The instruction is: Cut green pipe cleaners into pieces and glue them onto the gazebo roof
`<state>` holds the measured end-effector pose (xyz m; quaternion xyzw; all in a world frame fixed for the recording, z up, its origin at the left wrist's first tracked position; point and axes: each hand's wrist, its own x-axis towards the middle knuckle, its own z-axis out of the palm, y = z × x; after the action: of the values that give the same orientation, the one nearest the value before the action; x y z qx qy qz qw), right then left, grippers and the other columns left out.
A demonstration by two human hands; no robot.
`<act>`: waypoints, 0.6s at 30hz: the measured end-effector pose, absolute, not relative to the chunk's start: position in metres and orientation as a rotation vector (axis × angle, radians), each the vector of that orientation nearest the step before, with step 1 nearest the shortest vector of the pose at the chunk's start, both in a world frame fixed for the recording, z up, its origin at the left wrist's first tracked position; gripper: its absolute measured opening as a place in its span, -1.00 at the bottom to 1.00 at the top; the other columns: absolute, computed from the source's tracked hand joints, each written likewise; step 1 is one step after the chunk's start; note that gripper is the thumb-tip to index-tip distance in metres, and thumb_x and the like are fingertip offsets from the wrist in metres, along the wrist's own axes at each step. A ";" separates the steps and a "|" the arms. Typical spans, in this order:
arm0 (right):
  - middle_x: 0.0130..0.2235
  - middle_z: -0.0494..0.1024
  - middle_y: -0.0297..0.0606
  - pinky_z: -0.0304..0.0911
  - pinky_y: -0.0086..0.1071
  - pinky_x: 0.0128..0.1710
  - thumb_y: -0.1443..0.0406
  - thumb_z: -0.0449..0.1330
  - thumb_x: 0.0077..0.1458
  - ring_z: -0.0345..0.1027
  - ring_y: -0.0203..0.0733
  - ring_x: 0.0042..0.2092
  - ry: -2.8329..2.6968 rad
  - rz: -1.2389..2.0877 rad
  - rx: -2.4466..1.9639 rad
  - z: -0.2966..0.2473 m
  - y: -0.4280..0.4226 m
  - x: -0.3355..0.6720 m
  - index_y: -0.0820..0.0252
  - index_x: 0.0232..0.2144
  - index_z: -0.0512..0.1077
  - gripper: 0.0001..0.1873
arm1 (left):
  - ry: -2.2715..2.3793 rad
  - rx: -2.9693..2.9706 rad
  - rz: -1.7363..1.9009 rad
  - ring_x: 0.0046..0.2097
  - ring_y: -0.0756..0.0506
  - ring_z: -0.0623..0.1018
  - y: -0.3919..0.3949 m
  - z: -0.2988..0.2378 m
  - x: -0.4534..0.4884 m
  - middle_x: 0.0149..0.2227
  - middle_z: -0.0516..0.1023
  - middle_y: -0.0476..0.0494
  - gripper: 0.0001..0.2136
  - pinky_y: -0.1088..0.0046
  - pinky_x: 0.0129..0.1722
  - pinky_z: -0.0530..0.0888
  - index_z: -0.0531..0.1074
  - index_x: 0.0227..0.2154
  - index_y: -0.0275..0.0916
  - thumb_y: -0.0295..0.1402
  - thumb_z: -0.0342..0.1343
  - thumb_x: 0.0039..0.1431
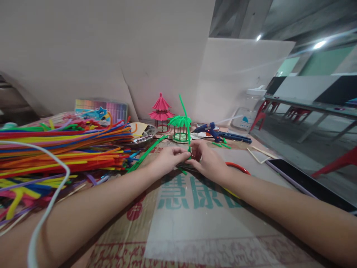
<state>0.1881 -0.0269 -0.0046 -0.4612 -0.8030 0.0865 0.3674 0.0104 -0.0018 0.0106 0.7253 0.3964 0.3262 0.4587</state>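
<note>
A green pipe cleaner [184,108] stands nearly upright between my hands, its lower end pinched by fingers. My left hand [169,160] is closed, thumb and index finger pressed together at that end. From the other side my right hand [208,160] curls its fingers around the same spot, partly hiding it. Just behind them is a small pavilion with a green roof [178,122] and brown posts. Farther back stands a pavilion with a pink two-tier roof [161,106]. Several green pipe cleaners [147,153] lie left of my hands.
Bundles of coloured pipe cleaners [64,137] fill the left side, with a marker set [102,109] behind. A blue glue gun [205,128], a clear bottle [248,109] and a phone [309,180] lie to the right. A white cable [60,190] crosses my left forearm.
</note>
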 end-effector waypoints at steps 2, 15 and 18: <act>-0.33 0.35 -0.37 0.17 -0.38 -0.41 0.26 0.25 0.04 0.27 -0.27 -0.39 -2.064 0.319 -1.144 -0.003 -0.027 0.189 0.11 -0.05 0.15 -0.53 | 0.986 1.746 0.824 -0.55 0.08 0.26 -0.003 0.012 0.010 -0.58 0.35 0.04 -0.70 0.58 -0.57 0.16 0.47 -0.47 -0.31 -0.12 0.14 0.05; -0.37 0.53 -0.31 0.16 -0.38 -0.46 0.24 0.21 0.03 0.37 -0.19 -0.41 -2.554 0.376 -1.414 0.062 -0.055 0.258 0.02 -0.11 0.42 -0.68 | 1.009 1.587 0.769 -0.49 0.02 0.45 -0.011 0.017 0.014 -0.35 0.63 -0.16 -0.76 0.56 -0.53 0.29 0.49 -0.39 -0.32 -0.20 0.15 0.09; -0.25 0.56 -0.27 0.24 -0.37 -0.39 0.23 0.31 -0.11 0.43 -0.12 -0.32 -2.655 0.432 -1.332 0.057 -0.062 0.278 -0.06 -0.10 0.47 -0.57 | 0.991 1.623 0.791 -0.42 -0.02 0.50 -0.008 0.012 0.013 -0.31 0.63 -0.21 -0.73 0.54 -0.50 0.32 0.48 -0.40 -0.33 -0.16 0.15 0.08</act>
<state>0.2782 -0.0618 0.0570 -0.4428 -0.8823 0.1436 0.0698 0.0131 -0.0077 0.0117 0.6753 0.4125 0.3294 0.5151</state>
